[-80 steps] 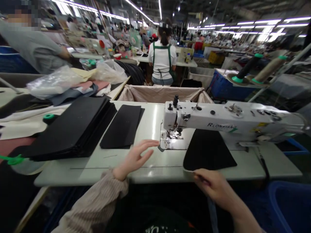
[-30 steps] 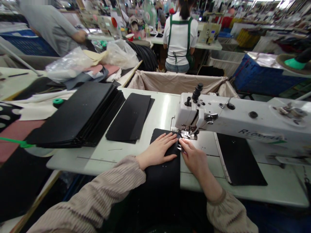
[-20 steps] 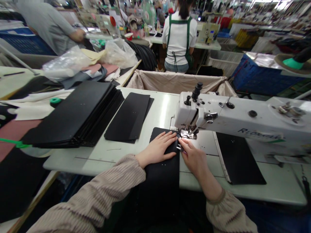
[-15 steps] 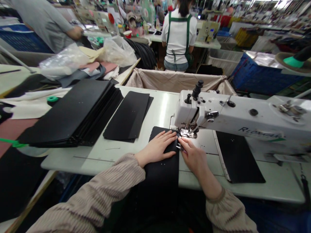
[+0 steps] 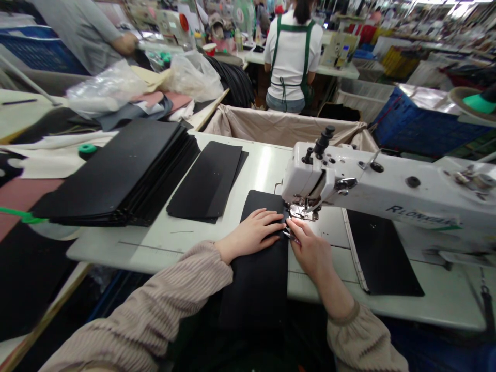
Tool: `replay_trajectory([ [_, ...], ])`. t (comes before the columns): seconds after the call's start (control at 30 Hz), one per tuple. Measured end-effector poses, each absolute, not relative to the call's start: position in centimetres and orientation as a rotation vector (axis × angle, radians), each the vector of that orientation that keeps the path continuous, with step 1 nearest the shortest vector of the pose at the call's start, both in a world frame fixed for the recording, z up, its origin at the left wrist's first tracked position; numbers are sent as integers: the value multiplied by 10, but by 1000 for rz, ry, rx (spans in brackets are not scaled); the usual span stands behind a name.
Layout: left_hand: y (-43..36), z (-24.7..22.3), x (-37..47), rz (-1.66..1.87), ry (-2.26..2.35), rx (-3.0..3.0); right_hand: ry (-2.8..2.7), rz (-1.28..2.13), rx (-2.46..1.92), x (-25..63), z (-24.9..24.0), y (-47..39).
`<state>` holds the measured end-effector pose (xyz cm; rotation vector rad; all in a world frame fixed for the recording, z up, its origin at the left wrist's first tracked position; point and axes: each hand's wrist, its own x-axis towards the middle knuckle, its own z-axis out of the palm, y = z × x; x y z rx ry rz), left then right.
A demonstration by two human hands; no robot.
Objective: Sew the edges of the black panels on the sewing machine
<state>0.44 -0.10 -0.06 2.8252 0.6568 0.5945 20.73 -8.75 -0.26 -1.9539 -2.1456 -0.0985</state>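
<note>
A black panel (image 5: 256, 279) lies lengthwise in front of me, its right edge beside the presser foot (image 5: 304, 211) of a white sewing machine (image 5: 372, 181). My left hand (image 5: 253, 232) rests flat on the panel with its fingers apart. Just below the presser foot, my right hand (image 5: 312, 248) has its fingertips at the panel's right edge. Small thread snips (image 5: 291, 236) are tucked in that hand, their pointed metal tips showing toward the panel. The rest of the snips is hidden by the fingers.
A thick stack of black panels (image 5: 116, 170) stands at the left, with a few more panels (image 5: 207, 181) beside it. Another black panel (image 5: 382, 253) lies right, under the machine arm. A cloth-lined bin (image 5: 271, 124) is behind the table; a person (image 5: 292, 57) sits beyond.
The black panel has slid a little farther forward past the presser foot. My left fingers now sit slightly farther back on it. The whole view has shifted slightly.
</note>
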Motion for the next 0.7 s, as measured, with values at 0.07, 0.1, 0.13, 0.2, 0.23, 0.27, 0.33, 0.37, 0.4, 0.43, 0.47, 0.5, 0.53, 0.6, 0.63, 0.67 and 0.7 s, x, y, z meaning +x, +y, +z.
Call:
replay_trajectory([
  [0.07, -1, -1, 4, 597, 668, 2827, -2150, -102, -1958, 208, -3, -87],
  [0.1, -1, -2, 4, 595, 674, 2829, -2152, -104, -1958, 208, -3, -87],
  [0.13, 0, -2, 4, 593, 679, 2832, -2152, -105, -1959, 208, -3, -87],
  [0.2, 0, -3, 4, 589, 685, 2837, -2149, -103, -1958, 208, -4, -87],
  [0.23, 0, -3, 4, 590, 687, 2838, -2149, -101, -1958, 208, -4, -87],
  [0.27, 0, -3, 4, 592, 689, 2837, -2148, -98, -1957, 209, -4, -87],
  [0.33, -1, -2, 3, 600, 694, 2834, -2149, -89, -1954, 209, -4, -87],
  [0.37, -1, -2, 3, 603, 697, 2832, -2150, -83, -1952, 209, -4, -87],
  [0.4, -1, -1, 3, 602, 697, 2831, -2149, -80, -1950, 209, -4, -87],
  [0.43, -1, -1, 3, 598, 695, 2831, -2150, -77, -1949, 209, -3, -87],
  [0.47, -2, 0, 3, 592, 692, 2831, -2150, -77, -1949, 209, -3, -87],
  [0.5, -2, 1, 3, 588, 688, 2831, -2151, -78, -1951, 209, -3, -87],
  [0.53, -2, 1, 3, 587, 685, 2830, -2151, -81, -1954, 209, -3, -87],
  [0.6, -2, 2, 3, 589, 685, 2826, -2154, -84, -1957, 209, -3, -87],
  [0.63, -2, 2, 3, 589, 687, 2825, -2155, -82, -1958, 209, -3, -87],
  [0.67, -2, 2, 3, 586, 690, 2824, -2154, -80, -1958, 209, -3, -87],
  [0.7, -2, 2, 3, 582, 693, 2825, -2151, -78, -1957, 209, -3, -87],
])
